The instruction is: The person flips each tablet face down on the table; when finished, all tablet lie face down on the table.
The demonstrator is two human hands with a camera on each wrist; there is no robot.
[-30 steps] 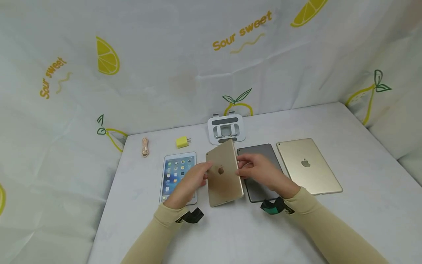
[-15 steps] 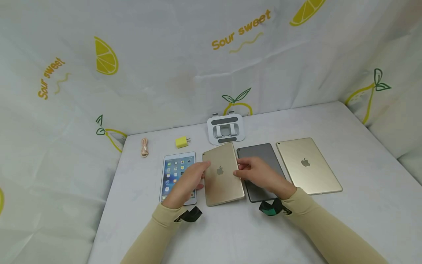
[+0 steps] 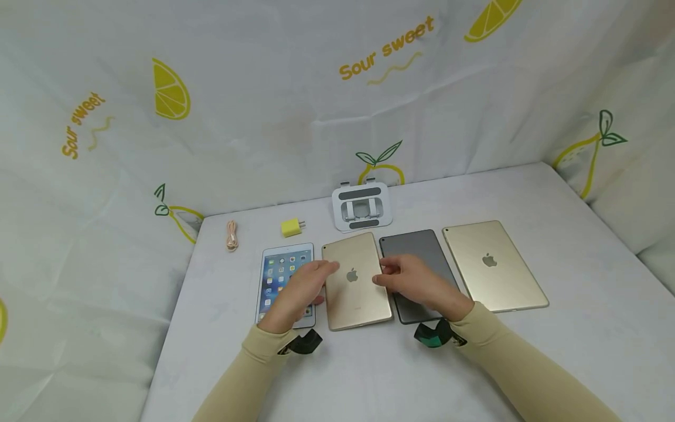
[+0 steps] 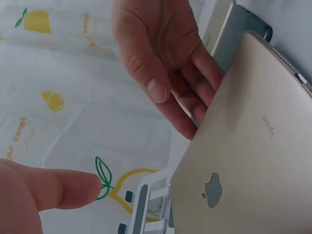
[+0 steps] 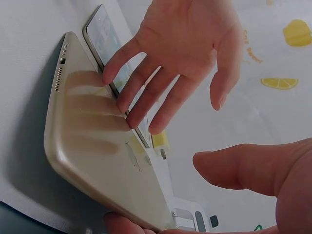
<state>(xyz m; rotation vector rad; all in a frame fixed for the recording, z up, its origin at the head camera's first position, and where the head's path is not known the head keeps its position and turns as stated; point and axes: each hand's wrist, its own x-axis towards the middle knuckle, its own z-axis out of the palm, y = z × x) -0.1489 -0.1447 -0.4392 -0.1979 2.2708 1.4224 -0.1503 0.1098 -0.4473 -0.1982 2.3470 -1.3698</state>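
A gold iPad (image 3: pixel 358 302) lies back side up in the middle of the table, its logo showing. My left hand (image 3: pixel 297 293) is at its left edge; the right wrist view shows that hand's straight, spread fingers (image 5: pixel 165 95) touching this edge, with the thumb held apart. At the opposite edge is my right hand (image 3: pixel 419 281). Its fingers are loosely bent by the rim in the left wrist view, and its thumb (image 5: pixel 239 165) stands clear of the iPad's back. Beneath my left hand is a white tablet (image 3: pixel 274 281) with a lit screen; beneath my right, a dark grey tablet (image 3: pixel 416 246).
A larger gold tablet (image 3: pixel 490 278) lies back up on the right. Behind the middle iPad is a white folding stand (image 3: pixel 343 221). A yellow charger plug (image 3: pixel 291 227) and a coiled pink cable (image 3: pixel 232 237) lie at the back left. A lemon-printed cloth (image 3: pixel 253 135) hangs behind the table.
The middle gold iPad was tilted with its right side raised; it has come down flat, back side up. Both hands have loosened at its edges and stayed nearly in place.
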